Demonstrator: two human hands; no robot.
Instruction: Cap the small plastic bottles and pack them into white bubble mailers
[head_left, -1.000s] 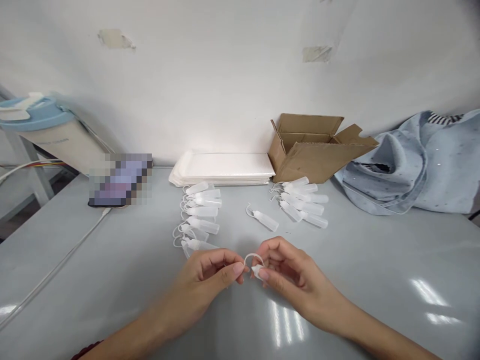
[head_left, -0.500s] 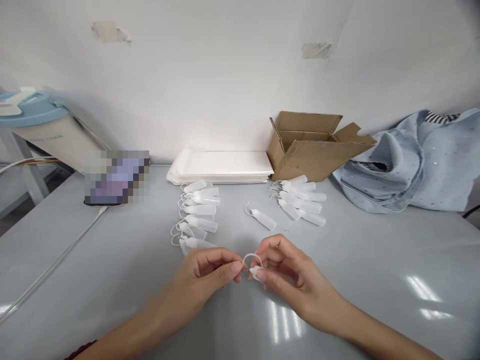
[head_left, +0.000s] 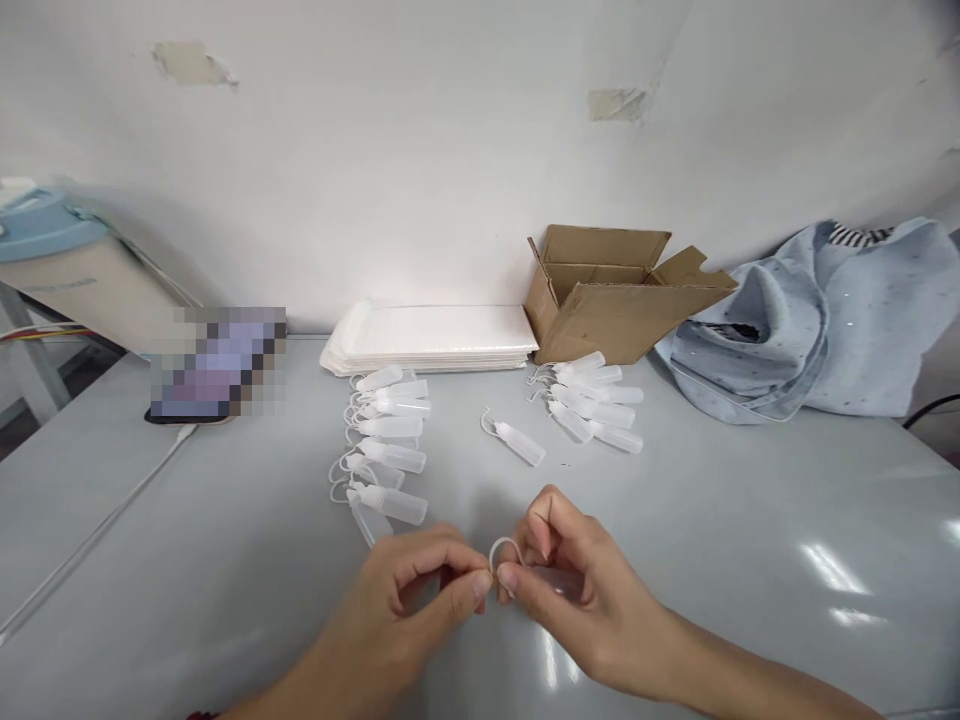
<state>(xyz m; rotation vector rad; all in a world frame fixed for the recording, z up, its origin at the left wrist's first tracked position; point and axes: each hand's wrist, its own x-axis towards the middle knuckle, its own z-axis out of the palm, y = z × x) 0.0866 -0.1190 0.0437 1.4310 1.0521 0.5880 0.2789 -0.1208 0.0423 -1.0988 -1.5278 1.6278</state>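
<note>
My right hand [head_left: 581, 595] is closed around a small translucent dropper bottle [head_left: 561, 580], with the thumb pressed over its nozzle end. A thin white cap strap [head_left: 505, 541] arches up from the bottle's neck. The strap's free end is pinched between the thumb and forefinger of my left hand [head_left: 420, 595], and the fingertips of both hands nearly meet. Most of the held bottle and its tip are hidden by fingers. Beyond my hands lies a single bottle [head_left: 520, 443] with its strap loose. To the left, several bottles [head_left: 390, 427] form a column with looped straps.
Another pile of bottles [head_left: 592, 400] lies at the right, before an opened cardboard box [head_left: 622, 315]. White padded envelopes [head_left: 435, 335] are stacked against the wall. A pixelated phone [head_left: 225, 370] with a charging cable [head_left: 112, 530] is at left, a pale blue cloth bag [head_left: 847, 330] at right.
Both hands sit slightly lower in view and closer together. My right thumb now covers the white nozzle that showed before. The whole scene has shifted a little leftward.
</note>
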